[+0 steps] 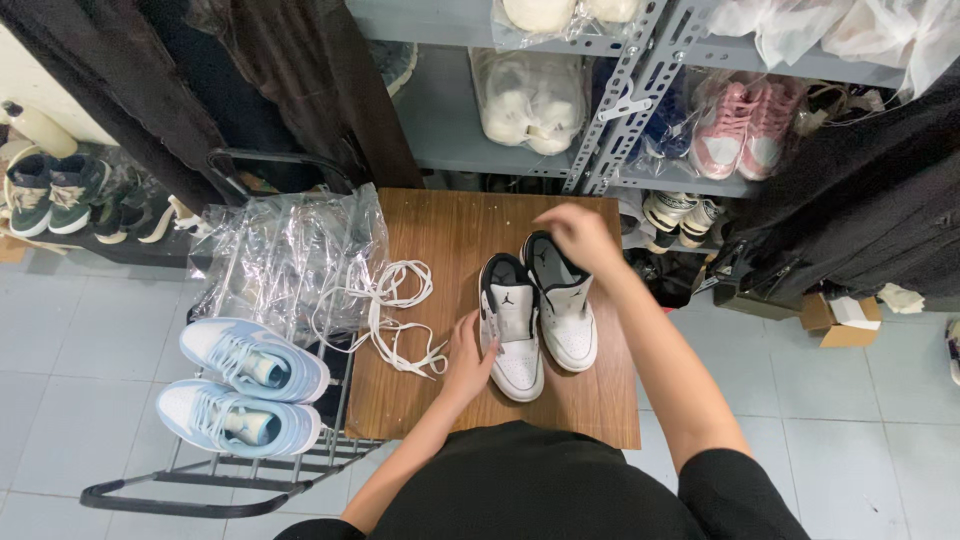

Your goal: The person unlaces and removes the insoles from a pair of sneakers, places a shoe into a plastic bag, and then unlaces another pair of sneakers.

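Two hands touch a white sneaker pair (pixel 538 312): left hand (pixel 468 358) grasping one, right hand's (pixel 578 236) fingers blurred, grip unclear.

A small wooden table (pixel 450 230) has bare room along its far edge and near-right corner. Two black-and-white sneakers (pixel 535 315) fill its middle, touching side by side. Loose white laces (pixel 395 310) trail over the left edge, beside crumpled clear plastic (pixel 290 255) on a wire rack (pixel 200 490) holding pale blue sneakers (pixel 245 390). Metal shelving (pixel 620 110) closes off the far side.
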